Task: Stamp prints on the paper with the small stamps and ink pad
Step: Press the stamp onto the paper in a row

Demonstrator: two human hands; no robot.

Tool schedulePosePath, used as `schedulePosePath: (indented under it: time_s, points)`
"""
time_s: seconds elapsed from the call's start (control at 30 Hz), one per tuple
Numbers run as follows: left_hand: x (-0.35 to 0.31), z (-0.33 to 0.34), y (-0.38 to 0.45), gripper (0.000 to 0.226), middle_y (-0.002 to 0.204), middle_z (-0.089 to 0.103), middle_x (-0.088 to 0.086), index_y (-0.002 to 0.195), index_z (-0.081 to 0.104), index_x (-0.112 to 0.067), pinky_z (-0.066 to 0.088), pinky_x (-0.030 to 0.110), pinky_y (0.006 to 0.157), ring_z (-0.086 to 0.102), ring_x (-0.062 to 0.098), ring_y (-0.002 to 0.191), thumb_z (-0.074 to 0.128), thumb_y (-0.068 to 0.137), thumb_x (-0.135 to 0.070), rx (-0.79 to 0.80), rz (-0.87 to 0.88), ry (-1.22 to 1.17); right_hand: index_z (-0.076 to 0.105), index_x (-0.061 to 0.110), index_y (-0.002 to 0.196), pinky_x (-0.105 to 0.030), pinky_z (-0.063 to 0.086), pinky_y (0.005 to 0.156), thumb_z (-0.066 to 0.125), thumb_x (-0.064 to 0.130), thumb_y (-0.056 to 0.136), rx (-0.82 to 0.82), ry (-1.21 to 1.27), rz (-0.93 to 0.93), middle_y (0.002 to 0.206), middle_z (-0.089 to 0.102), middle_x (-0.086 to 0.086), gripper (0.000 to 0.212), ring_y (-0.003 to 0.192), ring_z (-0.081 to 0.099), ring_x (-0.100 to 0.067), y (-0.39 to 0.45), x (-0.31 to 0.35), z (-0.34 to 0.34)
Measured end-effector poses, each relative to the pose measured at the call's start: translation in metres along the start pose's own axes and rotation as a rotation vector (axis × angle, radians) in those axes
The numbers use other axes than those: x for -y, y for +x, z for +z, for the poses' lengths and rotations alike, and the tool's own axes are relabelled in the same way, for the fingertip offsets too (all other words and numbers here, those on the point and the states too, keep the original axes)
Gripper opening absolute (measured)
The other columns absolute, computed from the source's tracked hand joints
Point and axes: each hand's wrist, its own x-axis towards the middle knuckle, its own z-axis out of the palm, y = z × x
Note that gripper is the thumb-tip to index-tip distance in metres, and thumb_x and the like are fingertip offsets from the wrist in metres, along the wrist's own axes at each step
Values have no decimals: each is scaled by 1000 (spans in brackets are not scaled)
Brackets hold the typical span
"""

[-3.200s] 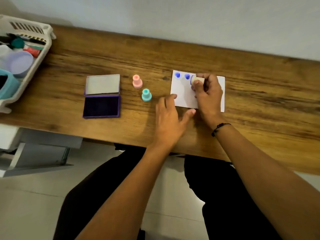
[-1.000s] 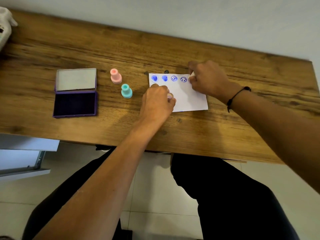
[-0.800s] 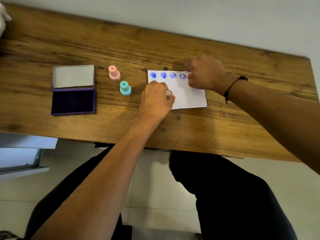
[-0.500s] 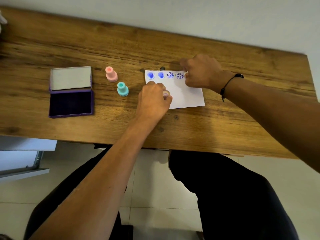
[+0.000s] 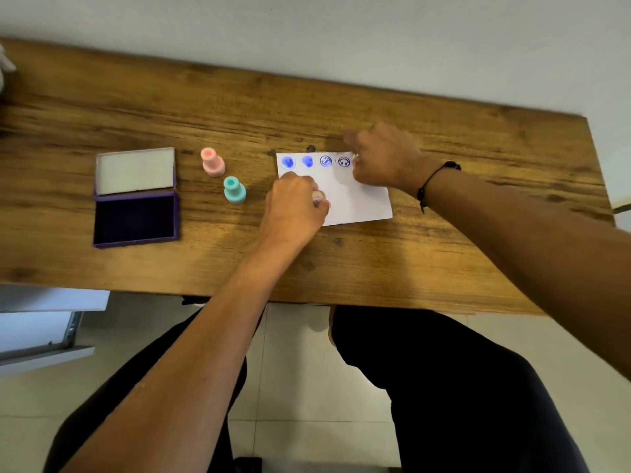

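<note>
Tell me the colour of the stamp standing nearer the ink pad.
Pink: the pink stamp stands nearer the ink pad; head view.

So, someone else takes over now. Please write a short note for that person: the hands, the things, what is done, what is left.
Left hand: closed on a small stamp, held over the lower left of the paper.
Right hand: at the paper's top right edge; what it holds is hidden.
Things: open ink pad at left; pink stamp and teal stamp stand upright between pad and paper.
Done: four blue prints in a row along the paper's top edge, two blotchy, two clear.
Left: the paper below that row has no visible prints yet.
</note>
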Motion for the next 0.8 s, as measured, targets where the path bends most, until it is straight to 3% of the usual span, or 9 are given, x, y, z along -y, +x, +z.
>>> schedulePosePath:
  time_s: [0.1,0.2,0.3,0.4,0.57,0.7,0.8]
  points:
    - [-2,-2,0,28,107,66,15,105,67,-3,44,33,79,59,27,99,55,86,-20,8,2,3,55,9,100,-28,36,53,45,9,79,4,65,25,98,65,-17,23,75,51,-29,-2,0,-6]
    - [-2,-2,0,28,107,66,14,105,67,-2,40,27,74,59,24,99,56,86,-20,-16,4,-4,63,13,75,-28,51,56,50,9,79,-95,323,120,80,68,-8,14,64,57,-22,-8,-9,-20]
    - [-1,-3,-1,26,102,69,14,101,68,-1,42,27,73,60,23,94,57,85,-18,-17,7,-28,51,23,62,-17,32,35,55,14,75,-205,820,273,59,55,4,16,39,46,-8,-20,-14,-37]
    - [1,-6,-1,23,95,70,14,94,70,-1,46,30,73,61,21,86,57,84,-17,-31,2,-56,50,15,67,-17,23,36,50,4,78,-192,1114,381,49,53,1,15,33,32,-9,-31,-16,-45]
    - [-1,-10,-3,22,86,70,14,87,70,1,50,34,73,57,18,77,55,84,-15,-89,52,-77,52,16,68,-21,21,40,47,2,81,-136,1295,453,54,52,-3,20,35,29,-10,-41,-14,-38]
    - [-5,-13,-4,23,87,70,14,86,69,0,51,38,77,61,22,83,53,84,-17,-91,93,-124,52,17,69,-17,21,40,47,3,83,-133,1359,462,57,50,-6,21,30,27,-8,-42,-14,-30]
    - [-5,-14,-4,23,87,69,12,85,67,-1,47,31,71,58,20,78,52,84,-18,-107,98,-160,52,16,69,-19,19,42,47,2,83,-131,1401,460,54,51,-4,21,30,26,-8,-42,-13,-26]
